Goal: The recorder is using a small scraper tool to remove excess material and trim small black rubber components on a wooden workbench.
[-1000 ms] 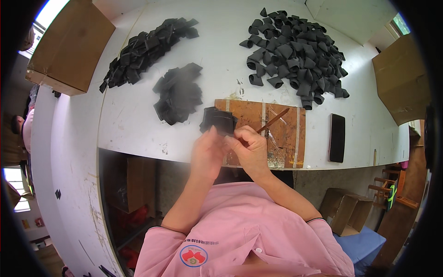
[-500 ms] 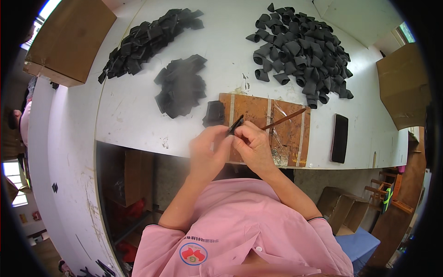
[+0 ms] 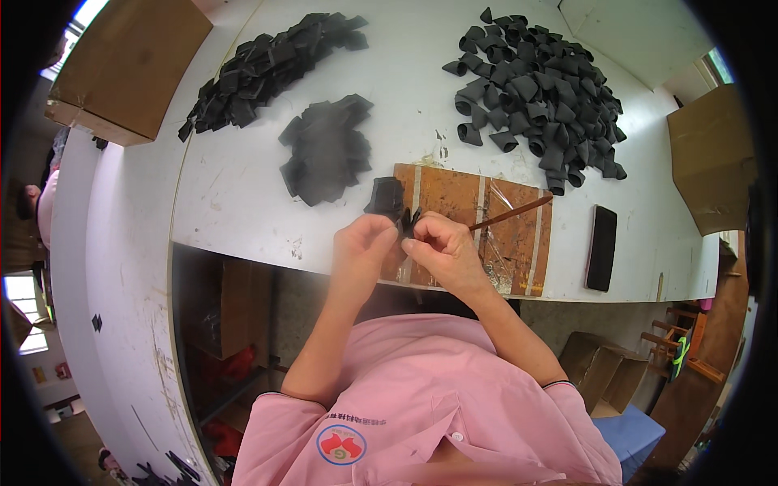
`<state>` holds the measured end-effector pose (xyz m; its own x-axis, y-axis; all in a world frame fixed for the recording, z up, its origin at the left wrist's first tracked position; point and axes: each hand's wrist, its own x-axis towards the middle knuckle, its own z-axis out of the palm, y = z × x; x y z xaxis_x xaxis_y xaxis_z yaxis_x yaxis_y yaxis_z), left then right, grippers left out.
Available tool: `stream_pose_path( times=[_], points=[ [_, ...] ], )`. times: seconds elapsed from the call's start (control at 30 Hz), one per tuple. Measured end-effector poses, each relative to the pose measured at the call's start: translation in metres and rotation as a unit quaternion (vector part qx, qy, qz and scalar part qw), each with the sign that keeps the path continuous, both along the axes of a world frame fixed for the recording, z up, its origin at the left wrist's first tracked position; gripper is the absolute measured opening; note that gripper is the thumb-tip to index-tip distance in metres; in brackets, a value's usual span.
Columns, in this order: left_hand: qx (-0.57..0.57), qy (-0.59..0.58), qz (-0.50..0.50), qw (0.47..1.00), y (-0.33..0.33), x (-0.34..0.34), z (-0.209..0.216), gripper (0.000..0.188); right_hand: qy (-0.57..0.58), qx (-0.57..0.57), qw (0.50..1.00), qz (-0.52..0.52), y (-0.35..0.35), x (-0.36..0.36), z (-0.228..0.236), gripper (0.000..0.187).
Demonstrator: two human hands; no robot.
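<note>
Both my hands work over a brown board [image 3: 454,190] near the table's front edge. Between them is a small black fabric piece [image 3: 408,220], folded or curled, partly hidden by fingertips. My left hand [image 3: 362,247] pinches its left side with thumb and forefinger. My right hand [image 3: 447,253], also closed, pinches the other side. A thin brown stick [image 3: 515,212] slants up and right from behind the right hand's fingers; whether they hold it is hidden. Just beyond my left hand lie dark flat pieces [image 3: 384,195], overlapping the board's left edge.
Flat black pieces form a near pile [image 3: 326,150] and a far-left pile [image 3: 267,73]. Many rolled, cone-like black pieces [image 3: 543,89] are heaped at far right. A dark phone [image 3: 600,248] lies right of the board. Cardboard boxes [image 3: 130,65] flank the table.
My hands have drawn slightly apart, and the black piece between them now stands more upright with its edges spread. The whole view has shifted a little.
</note>
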<state>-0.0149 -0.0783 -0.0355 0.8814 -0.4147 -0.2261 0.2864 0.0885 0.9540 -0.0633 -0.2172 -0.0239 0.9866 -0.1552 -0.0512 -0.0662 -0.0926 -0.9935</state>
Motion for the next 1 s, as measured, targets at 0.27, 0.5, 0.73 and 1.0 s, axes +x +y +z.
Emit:
stream_pose_path(
  times=[0.27,0.5,0.73,1.0],
  points=[
    [0.037,-0.081,0.134,0.987,-0.004,-0.004,0.007,0.007,-0.023,-0.462,0.880,-0.109,0.010,-0.008,-0.001,0.030],
    [0.066,-0.235,0.066,0.967,-0.019,-0.027,0.017,0.005,-0.140,-0.137,0.976,-0.095,0.010,-0.009,0.017,0.014],
    [0.169,-0.384,0.178,0.890,-0.032,-0.036,-0.003,0.005,-0.211,-0.356,0.900,-0.139,0.008,-0.014,0.012,0.012],
    [-0.010,-0.049,0.126,0.991,-0.033,-0.036,0.024,0.010,-0.161,-0.277,0.936,-0.149,0.002,-0.027,0.012,0.014]
  ],
)
